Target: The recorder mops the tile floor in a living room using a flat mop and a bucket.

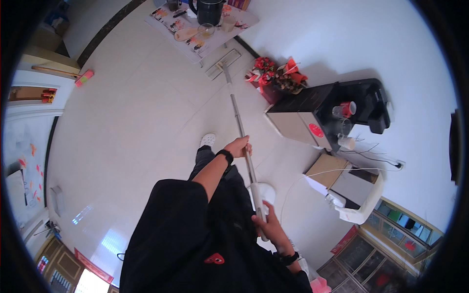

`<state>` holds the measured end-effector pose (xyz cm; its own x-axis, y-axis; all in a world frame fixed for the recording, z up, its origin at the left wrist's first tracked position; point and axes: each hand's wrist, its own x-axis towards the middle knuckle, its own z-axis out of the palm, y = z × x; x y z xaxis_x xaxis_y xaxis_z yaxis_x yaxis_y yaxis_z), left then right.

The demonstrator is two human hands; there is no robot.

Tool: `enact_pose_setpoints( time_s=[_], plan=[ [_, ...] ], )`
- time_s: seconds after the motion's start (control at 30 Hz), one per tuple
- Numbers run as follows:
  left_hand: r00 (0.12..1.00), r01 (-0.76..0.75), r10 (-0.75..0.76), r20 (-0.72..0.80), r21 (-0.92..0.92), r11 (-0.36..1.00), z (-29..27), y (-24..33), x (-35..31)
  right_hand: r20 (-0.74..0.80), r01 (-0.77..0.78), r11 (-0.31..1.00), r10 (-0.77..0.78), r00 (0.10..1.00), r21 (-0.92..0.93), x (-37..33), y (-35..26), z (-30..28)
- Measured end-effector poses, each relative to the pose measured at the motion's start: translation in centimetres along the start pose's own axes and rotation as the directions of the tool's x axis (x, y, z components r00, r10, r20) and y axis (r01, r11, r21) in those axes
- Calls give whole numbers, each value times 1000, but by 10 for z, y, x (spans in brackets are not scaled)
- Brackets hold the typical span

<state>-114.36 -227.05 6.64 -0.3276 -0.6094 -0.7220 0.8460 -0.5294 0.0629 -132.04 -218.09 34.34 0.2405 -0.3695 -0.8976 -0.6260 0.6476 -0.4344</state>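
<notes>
A flat mop runs away from me, its long metal pole (237, 113) slanting forward over the pale floor. Its rectangular mop head (223, 64) lies on the floor close to the far table. My left hand (238, 146), with a dark band at the wrist, is closed round the middle of the pole. Lower down, near my body, my right hand (269, 226) wraps the light grip (257, 198) at the pole's near end. The pole passes in front of a white round object (267, 191) by my legs, only partly seen.
A low table (215, 46) bears a black kettle (210, 10) and cups. Red bouquets (266, 73) stand right of the mop head, beside a dark-topped cabinet (293, 122) carrying cups. An open cardboard box (334, 168) and a cable lie right. A pink broom (84, 78) leans left.
</notes>
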Motion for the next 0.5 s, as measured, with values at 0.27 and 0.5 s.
enact_pose_setpoints(
  time_s=[0.27,0.5],
  plan=[
    [1000,-29,30,5,-164,986,4,-4,-11,211,270,942,-228,951,-200,-16,1,-27],
    [980,-191,177,-95,-173,966,-12,-103,-27,274,386,842,-297,915,-377,-59,73,-56]
  ],
)
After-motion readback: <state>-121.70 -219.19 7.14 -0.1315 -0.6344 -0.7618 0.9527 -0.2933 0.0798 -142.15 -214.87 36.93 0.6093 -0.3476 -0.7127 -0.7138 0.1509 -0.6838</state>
